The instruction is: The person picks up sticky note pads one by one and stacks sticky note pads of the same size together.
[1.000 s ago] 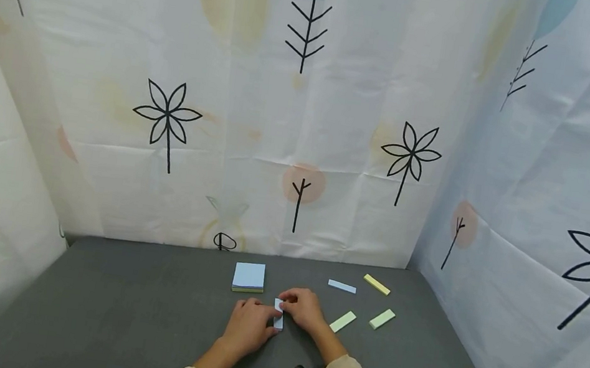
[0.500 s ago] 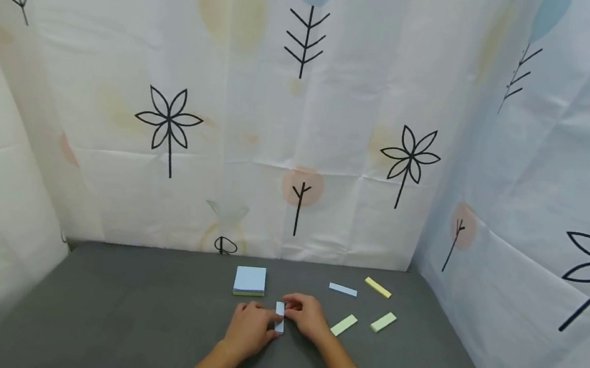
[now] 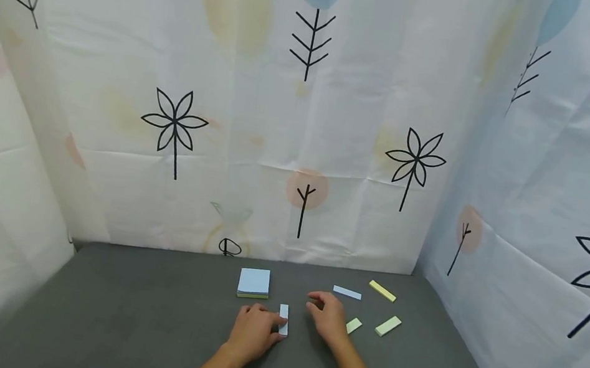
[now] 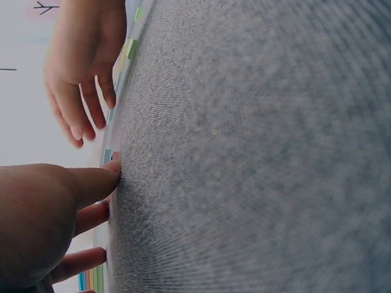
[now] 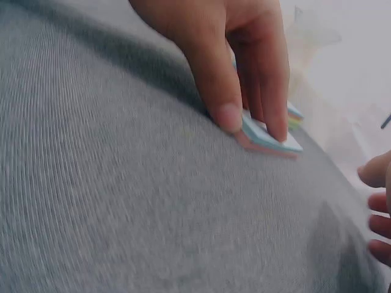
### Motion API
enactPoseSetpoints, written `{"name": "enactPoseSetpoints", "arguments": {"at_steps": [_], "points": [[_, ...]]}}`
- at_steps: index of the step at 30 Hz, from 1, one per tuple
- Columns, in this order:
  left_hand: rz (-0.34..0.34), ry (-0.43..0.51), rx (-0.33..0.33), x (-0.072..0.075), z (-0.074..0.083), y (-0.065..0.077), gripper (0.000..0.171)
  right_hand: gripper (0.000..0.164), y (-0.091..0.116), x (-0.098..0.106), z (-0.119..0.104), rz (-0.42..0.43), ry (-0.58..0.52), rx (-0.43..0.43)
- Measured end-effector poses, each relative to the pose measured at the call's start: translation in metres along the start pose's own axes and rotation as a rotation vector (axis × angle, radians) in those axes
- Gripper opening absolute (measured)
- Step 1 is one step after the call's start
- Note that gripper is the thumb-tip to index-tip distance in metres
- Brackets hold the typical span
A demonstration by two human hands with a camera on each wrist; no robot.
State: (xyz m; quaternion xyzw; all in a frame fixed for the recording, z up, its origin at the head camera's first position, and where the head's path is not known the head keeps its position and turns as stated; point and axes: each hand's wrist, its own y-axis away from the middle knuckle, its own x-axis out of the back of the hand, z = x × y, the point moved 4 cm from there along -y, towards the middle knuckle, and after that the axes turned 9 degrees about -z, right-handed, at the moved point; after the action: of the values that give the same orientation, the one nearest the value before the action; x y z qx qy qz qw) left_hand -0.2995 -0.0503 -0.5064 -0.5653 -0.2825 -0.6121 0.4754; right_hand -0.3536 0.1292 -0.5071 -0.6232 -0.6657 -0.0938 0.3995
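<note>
A narrow light-blue sticky-note pad point(image 3: 284, 311) lies on the grey table near the middle. My left hand point(image 3: 251, 332) holds it, with the thumb at its near end and a fingertip on its top. In the right wrist view the pad point(image 5: 272, 144) shows a pinkish layer under the blue one, and the left hand point(image 5: 229, 55) partly covers it. To the right of the pad, my right hand point(image 3: 329, 318) is held over the table with loosely bent fingers and nothing in them. In the left wrist view the right hand point(image 4: 85, 67) hangs apart from the pad.
A square sticky-note stack point(image 3: 254, 282), blue on top, sits behind the left hand. At the right lie a blue strip point(image 3: 347, 292), a yellow strip point(image 3: 382, 290), a pale green strip point(image 3: 388, 326) and another green strip point(image 3: 354, 325), partly behind the right hand. Patterned curtains enclose the table.
My right hand has let go of the narrow pad's edge and moved off to the right, now covering part of a green strip. The left hand stays on the pad.
</note>
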Motion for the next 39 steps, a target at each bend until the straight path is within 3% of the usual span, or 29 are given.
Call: {"name": "enactPoseSetpoints", "arguments": {"at_steps": [5, 10, 18, 23, 31, 39], "points": [[-0.004, 0.010, -0.002, -0.001, 0.001, 0.000, 0.031, 0.022, 0.000, 0.010, 0.007, 0.124, 0.166, -0.011], [-0.005, 0.015, -0.003, -0.002, 0.000, 0.000, 0.031, 0.024, -0.003, 0.016, 0.010, 0.154, 0.258, -0.088], [0.004, 0.018, -0.007, -0.003, 0.000, 0.000, 0.031, 0.033, -0.007, 0.022, 0.026, 0.150, 0.374, -0.274], [0.006, 0.025, -0.007, -0.001, 0.000, 0.000, 0.031, 0.040, -0.009, 0.025, 0.035, 0.146, 0.399, -0.314], [-0.011, 0.033, 0.010, -0.001, 0.000, 0.001, 0.031, 0.048, -0.008, 0.024, 0.041, 0.066, 0.417, -0.404], [-0.024, 0.041, 0.015, -0.001, -0.001, 0.001, 0.031, 0.050, -0.012, 0.023, 0.043, 0.016, 0.467, -0.440]]}}
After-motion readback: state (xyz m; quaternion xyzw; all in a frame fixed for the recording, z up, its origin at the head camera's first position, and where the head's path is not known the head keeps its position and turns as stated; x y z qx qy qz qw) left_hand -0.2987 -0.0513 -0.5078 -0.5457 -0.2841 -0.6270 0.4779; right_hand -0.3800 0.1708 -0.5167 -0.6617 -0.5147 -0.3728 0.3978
